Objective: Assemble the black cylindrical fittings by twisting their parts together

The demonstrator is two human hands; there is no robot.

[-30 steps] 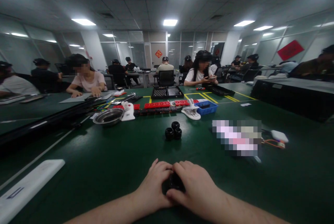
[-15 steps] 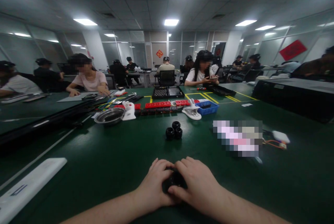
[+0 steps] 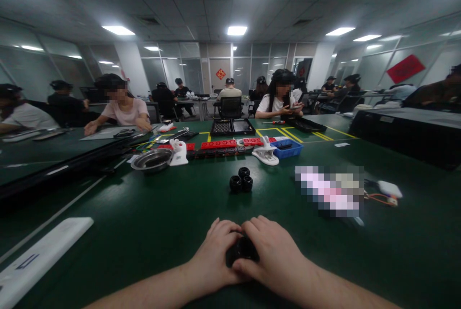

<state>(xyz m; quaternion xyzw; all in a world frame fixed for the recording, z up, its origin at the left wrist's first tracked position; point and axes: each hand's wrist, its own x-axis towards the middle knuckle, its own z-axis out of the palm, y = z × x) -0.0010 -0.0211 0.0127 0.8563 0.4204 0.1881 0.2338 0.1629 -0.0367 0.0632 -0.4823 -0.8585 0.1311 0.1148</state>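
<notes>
Your left hand and right hand are curled closed around opposite sides of the black object low over the green table, apparently to steady it between them.

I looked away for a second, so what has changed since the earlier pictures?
Across the table, the hands of the person in pink have moved apart, one toward the picture's left, the other toward its right. The view has shifted slightly. The left hand and right hand still cup the black piece; the three black pieces beyond stayed put.
</notes>
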